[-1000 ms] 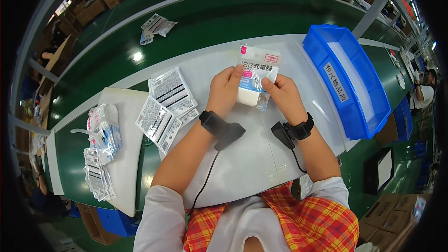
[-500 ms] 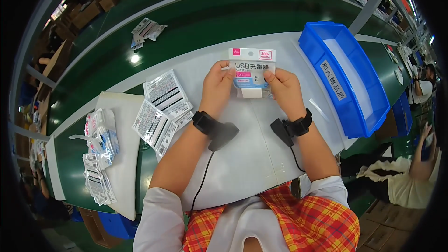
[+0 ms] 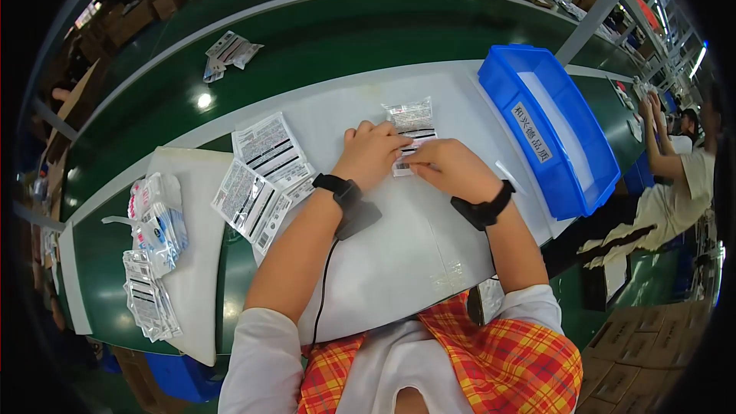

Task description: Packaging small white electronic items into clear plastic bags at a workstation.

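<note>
A USB charger packet (image 3: 414, 116) lies back side up on the white board in front of me, its printed silver back showing. My left hand (image 3: 368, 156) is closed at the packet's left edge, fingers curled and thumb and forefinger on it. From the other side my right hand (image 3: 458, 172) pinches the lower part of the same packet with thumb and forefinger. The fingers cover the packet's middle. Beside my left forearm lie several larger flat silver packets (image 3: 270, 149), overlapping each other.
A blue bin (image 3: 529, 134) with a label stands to the right. On the left, a white board (image 3: 201, 261) carries a pile of clear-and-blue packets (image 3: 158, 218) and silver ones (image 3: 146, 291). Farther back lie loose packets (image 3: 231, 51) on the green bench. A person (image 3: 682, 169) stands at far right.
The charger packet has been turned over from its coloured front to its silver back and set down. Both hands have moved lower and closer together over it.
</note>
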The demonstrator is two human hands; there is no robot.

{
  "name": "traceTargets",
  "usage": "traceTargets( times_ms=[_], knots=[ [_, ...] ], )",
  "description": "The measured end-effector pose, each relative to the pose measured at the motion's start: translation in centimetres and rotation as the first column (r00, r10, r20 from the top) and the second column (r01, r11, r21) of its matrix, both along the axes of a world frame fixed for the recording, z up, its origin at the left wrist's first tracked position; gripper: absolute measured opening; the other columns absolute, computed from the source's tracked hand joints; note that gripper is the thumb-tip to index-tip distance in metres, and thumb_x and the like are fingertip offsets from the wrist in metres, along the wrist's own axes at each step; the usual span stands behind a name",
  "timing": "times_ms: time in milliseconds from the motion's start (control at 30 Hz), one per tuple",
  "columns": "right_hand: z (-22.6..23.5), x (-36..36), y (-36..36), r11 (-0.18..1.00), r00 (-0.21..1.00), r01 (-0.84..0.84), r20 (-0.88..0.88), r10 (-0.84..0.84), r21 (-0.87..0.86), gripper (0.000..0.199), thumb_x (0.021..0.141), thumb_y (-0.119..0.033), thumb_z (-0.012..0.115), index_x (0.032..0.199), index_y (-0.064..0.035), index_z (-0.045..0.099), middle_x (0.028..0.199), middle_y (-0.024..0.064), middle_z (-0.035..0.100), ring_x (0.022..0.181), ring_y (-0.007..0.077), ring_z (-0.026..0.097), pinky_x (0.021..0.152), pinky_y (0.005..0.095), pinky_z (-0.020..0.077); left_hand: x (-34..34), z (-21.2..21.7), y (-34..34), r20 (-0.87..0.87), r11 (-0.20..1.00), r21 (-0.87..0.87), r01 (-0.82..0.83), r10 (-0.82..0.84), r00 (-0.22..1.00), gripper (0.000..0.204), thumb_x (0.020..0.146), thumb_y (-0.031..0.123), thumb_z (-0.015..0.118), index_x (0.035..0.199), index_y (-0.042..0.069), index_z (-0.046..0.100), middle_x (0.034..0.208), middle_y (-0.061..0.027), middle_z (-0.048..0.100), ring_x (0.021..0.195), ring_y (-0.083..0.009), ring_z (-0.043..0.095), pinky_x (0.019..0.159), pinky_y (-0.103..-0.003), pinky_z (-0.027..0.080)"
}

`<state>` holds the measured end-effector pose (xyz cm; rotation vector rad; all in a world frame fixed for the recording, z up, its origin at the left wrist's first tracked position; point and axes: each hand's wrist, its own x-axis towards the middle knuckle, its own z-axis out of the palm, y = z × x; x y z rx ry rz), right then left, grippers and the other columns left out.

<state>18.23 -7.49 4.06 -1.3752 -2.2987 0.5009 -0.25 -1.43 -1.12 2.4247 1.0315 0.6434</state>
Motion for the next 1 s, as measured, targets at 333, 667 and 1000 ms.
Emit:
traceTargets(
  times_ms=[333, 667, 1000],
  knots=[
    [-2.6, -1.6, 0.8, 0.993, 0.993, 0.120, 0.001, -0.120, -0.014, 0.004, 0.072, -0.006, 0.064, 0.070, -0.0024, 0.065, 0.081, 0.0143, 0.065, 0.079, 0.0342, 0.063, 0.073, 0.0420, 0.0505, -0.7, 0.0, 0.0, -0.030, 0.999, -0.037, 0.004, -0.005, 1.000, 0.037, 0.082, 0.008, 0.060, 0.116, 0.021, 0.066, 0.108, 0.0013, 0.057, 0.107, -0.0232, 0.047, 0.096, -0.039, 0.029],
    [-1.5, 1.9, -1.5, 0.974, 0.950, -0.195, 0.270, 0.158, 0.114, 0.015, 0.071, 0.003, 0.056, 0.085, -0.0018, 0.058, 0.089, 0.0158, 0.057, 0.090, 0.0353, 0.056, 0.075, 0.0442, 0.0466, 0.1, -0.1, -0.5, -0.039, 1.000, 0.009, -0.003, 0.003, 0.999, 0.034, 0.084, 0.011, 0.060, 0.115, 0.023, 0.068, 0.110, 0.0024, 0.058, 0.109, -0.0226, 0.046, 0.096, -0.039, 0.028],
    [-8.9, 20.7, -27.5, 0.735, 0.399, 0.424, -0.619, -0.676, -0.528, 0.008, 0.089, -0.012, 0.057, 0.088, -0.0079, 0.051, 0.080, 0.0001, 0.055, 0.071, 0.0095, 0.052, 0.063, 0.0236, 0.0424, -0.7, 1.4, -1.0, -0.063, 0.997, -0.071, 0.000, -0.004, 0.998, 0.033, 0.078, 0.019, 0.067, 0.111, 0.016, 0.068, 0.112, -0.0011, 0.060, 0.110, -0.0227, 0.047, 0.098, -0.040, 0.028]
  ],
)
